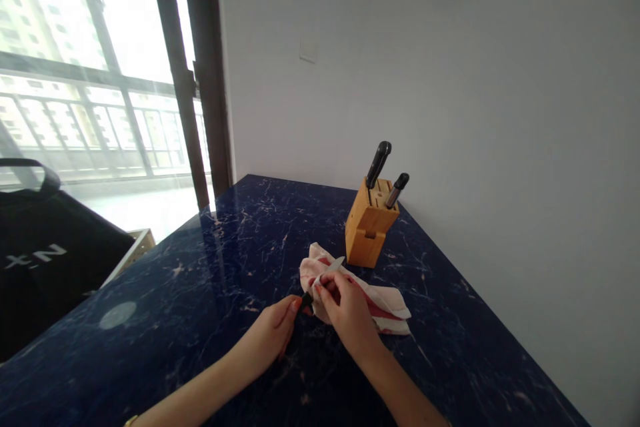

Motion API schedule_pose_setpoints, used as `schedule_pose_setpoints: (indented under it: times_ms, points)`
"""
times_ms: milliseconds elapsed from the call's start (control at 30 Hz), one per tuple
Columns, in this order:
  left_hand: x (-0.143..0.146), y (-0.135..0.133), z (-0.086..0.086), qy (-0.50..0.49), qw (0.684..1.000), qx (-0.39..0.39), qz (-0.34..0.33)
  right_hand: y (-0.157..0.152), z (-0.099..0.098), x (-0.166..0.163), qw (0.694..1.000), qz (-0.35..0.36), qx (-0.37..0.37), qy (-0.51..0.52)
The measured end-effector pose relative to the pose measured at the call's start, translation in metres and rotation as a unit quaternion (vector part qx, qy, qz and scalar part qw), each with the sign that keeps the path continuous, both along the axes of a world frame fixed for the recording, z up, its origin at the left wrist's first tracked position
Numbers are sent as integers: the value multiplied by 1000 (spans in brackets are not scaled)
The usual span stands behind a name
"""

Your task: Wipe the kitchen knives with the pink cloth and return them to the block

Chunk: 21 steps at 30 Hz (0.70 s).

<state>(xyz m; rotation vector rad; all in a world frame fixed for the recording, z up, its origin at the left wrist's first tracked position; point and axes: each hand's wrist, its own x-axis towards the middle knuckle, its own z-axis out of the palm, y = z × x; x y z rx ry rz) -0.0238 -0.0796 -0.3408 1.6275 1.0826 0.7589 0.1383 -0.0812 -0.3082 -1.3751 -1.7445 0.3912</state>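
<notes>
My left hand is closed around the black handle of a knife, whose blade points up and away to the right. Pinched in the fingers of my right hand is part of a pink and red cloth, folded against the blade near the handle. The rest of that cloth trails to the right over the tabletop. The blade's tip shows past the cloth, while its lower part is covered by fabric and fingers.
A wooden knife block stands just beyond the cloth, with two black-handled tools in its slots. The dark blue marbled table meets a grey wall at the right. To the left are a black bag and a glass door.
</notes>
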Motion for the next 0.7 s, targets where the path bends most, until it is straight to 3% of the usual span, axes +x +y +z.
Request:
schedule_pose_setpoints:
  times_ms: [333, 500, 700]
  points:
    - [-3, -3, 11, -7, 1000, 13, -9, 12, -3, 14, 989, -90, 48, 105]
    - [-3, -2, 11, -1, 1000, 28, -9, 12, -5, 15, 991, -101, 21, 89]
    - [-3, -6, 14, -4, 1000, 23, -5, 10, 1, 14, 990, -95, 94, 45]
